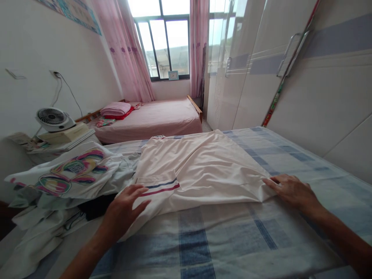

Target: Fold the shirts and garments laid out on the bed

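Observation:
A cream shirt with a navy and red stripe on its sleeve lies spread flat on the blue-checked bed sheet. My left hand rests palm down on the striped sleeve at the shirt's left edge, fingers apart. My right hand lies flat at the shirt's right corner, its fingertips touching the fabric edge. Neither hand grips anything.
A pile of clothes with a colourful print sits at the bed's left. Behind stand a small fan on a side table, a pink bed under the window, and white wardrobe doors along the right.

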The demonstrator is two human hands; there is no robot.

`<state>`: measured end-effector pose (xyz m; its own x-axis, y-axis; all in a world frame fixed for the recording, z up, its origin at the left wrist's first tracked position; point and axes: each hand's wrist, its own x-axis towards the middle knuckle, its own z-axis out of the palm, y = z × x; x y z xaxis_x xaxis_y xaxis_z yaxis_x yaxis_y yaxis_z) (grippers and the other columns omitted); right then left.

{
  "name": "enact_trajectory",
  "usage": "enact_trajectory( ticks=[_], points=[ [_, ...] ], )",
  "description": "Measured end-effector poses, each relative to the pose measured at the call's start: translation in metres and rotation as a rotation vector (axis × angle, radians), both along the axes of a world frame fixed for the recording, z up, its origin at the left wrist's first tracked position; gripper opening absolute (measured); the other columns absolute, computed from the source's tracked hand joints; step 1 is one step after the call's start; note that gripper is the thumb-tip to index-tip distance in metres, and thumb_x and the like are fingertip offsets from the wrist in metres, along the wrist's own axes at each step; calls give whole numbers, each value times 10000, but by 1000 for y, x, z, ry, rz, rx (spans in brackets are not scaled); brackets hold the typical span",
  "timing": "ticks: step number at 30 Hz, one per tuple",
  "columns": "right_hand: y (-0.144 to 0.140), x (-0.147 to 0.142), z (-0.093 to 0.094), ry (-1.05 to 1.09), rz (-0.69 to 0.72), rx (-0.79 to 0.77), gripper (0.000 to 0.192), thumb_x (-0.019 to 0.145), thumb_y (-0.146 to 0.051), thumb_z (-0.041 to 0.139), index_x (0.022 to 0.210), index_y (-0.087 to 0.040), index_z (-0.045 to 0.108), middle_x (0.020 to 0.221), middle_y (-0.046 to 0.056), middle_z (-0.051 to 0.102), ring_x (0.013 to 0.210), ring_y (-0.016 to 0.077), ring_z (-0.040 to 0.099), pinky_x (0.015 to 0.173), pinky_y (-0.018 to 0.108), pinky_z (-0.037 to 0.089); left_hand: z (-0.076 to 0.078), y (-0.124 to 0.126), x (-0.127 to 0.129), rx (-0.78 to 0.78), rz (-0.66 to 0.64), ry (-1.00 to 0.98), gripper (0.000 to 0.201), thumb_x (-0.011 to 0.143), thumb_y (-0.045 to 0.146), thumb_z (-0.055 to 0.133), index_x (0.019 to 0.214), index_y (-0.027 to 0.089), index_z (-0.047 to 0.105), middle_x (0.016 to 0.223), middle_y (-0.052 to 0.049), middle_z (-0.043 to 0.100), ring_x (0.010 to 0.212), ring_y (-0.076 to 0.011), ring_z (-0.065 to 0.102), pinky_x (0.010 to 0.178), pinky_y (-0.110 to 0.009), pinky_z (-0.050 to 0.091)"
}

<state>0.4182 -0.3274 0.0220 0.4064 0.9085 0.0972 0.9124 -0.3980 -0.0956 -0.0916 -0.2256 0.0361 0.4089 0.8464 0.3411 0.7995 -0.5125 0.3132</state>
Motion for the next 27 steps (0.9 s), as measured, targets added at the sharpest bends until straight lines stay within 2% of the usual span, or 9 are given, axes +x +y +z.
enact_trajectory(
  ticks=[2,4,6,8,13,18,20,24,27],
  points=[
    [5,-2,-3,-19,33,19,465,820,-526,352,913,-220,689,1001,126,675,979,342,595,757,507,442,-2,-6,12,-58,-24,77,357,795,475,578,1053,243,661,1155,-81,637,1046,-269,597,880,-358,471],
    [10,0,-6,52,47,86,401,797,-484,383,883,-219,671,953,104,688,914,306,619,735,444,455,-6,-8,19,-107,-57,129,310,806,407,576,1058,245,655,1097,-69,656,991,-249,614,832,-337,478],
    [14,2,-6,159,21,170,340,762,-464,426,872,-229,646,901,68,700,808,259,637,697,378,461,-9,-7,22,-137,-79,167,208,843,328,512,952,242,667,979,-50,671,891,-216,628,767,-309,472],
    [17,5,-2,241,-14,234,310,728,-453,462,879,-236,623,883,44,704,733,223,635,680,338,457,-11,-6,23,-133,-79,191,213,865,274,448,821,230,651,876,-38,661,813,-193,621,712,-288,454],
    [14,12,12,360,18,266,319,678,-480,514,860,-229,584,915,46,693,744,210,622,707,325,452,-1,-9,22,-32,-24,151,188,844,265,451,765,224,616,841,-30,645,787,-185,609,675,-269,431],
    [3,27,15,522,32,448,317,662,-506,572,807,-229,518,1088,86,668,921,237,626,728,312,464,14,-14,17,135,-27,61,170,838,274,476,753,223,614,838,-29,654,823,-185,610,759,-272,440],
    [-1,33,14,476,10,461,307,675,-507,568,792,-230,502,1113,87,665,911,233,626,717,311,459,16,-15,15,222,-55,33,154,838,257,489,755,219,614,811,-25,651,811,-179,606,770,-271,439],
    [-11,38,15,287,30,347,267,703,-488,531,814,-247,495,1108,52,677,836,213,624,616,290,429,19,-18,11,340,-145,19,93,820,201,538,775,209,619,779,-19,646,757,-158,595,734,-259,444],
    [-23,41,18,214,85,457,263,717,-494,500,837,-260,491,1149,35,659,925,222,615,532,257,398,22,-24,10,374,-253,1,80,808,152,567,815,208,624,788,-18,649,734,-141,583,709,-248,447]
  ],
)
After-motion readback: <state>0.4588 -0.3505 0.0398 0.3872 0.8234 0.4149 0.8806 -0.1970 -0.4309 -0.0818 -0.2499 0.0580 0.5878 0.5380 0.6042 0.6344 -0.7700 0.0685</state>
